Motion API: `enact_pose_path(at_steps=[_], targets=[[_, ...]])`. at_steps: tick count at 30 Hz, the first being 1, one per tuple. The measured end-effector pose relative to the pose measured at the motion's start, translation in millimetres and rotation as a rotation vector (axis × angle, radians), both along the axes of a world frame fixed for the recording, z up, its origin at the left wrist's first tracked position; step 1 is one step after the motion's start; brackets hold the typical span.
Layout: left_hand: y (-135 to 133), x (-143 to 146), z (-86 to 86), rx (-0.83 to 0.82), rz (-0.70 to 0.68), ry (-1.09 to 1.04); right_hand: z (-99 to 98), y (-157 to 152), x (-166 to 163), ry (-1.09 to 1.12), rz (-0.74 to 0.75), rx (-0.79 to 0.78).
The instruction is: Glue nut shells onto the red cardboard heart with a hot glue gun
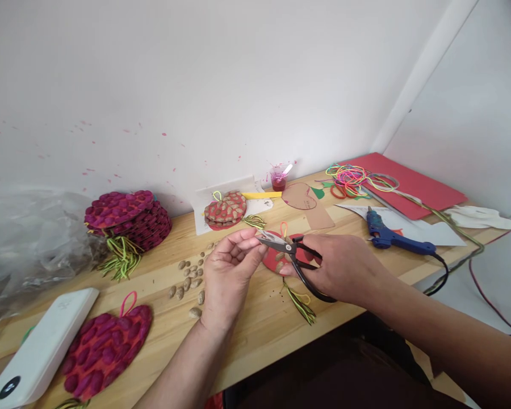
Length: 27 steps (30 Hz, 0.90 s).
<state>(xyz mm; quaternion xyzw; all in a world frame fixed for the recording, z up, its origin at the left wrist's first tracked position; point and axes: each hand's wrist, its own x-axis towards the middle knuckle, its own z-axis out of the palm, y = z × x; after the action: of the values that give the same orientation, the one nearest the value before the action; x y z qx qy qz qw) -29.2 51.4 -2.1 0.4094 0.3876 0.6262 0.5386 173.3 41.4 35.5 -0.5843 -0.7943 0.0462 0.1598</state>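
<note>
My right hand [344,267] grips black-handled scissors [296,255], fingers in the loops. The blades point left, reaching the fingertips of my left hand [230,272]. That hand is closed in a pinch, and whatever lies between its fingertips is too small to make out. Below the scissors lies a red heart-shaped piece [271,263], partly hidden, with a few brown seeds or shells on it. It has an orange loop [284,228] at the top and a green-and-black tassel [300,304] below. Several loose brown seeds or shells [195,312] lie just left of my left hand.
A magenta studded heart [111,346] and a white power bank [46,346] lie at front left. Behind them stand stacked magenta pieces [128,218]. To the right are a blue glue gun [398,236], coloured cords [353,176] and red sheets [421,187]. A cup [278,179] stands by the wall.
</note>
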Motion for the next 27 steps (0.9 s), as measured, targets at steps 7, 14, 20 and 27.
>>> enact_pose_path(at_steps=[7, 14, 20, 27], targets=[[-1.8, -0.7, 5.5, -0.045, -0.008, -0.046, -0.5, 1.2, 2.6, -0.025, 0.034, 0.032], [0.9, -0.9, 7.9, -0.071, -0.039, -0.082, -0.3, 4.5, 5.9, -0.009, 0.076, 0.007], [1.5, -2.0, 10.6, -0.128, -0.040, -0.113, 2.5, 8.5, 7.3, -0.033, 0.107, 0.005], [4.1, -2.2, 14.1, -0.172, -0.035, -0.129, 3.0, 16.4, 7.2, -0.077, 0.103, 0.040]])
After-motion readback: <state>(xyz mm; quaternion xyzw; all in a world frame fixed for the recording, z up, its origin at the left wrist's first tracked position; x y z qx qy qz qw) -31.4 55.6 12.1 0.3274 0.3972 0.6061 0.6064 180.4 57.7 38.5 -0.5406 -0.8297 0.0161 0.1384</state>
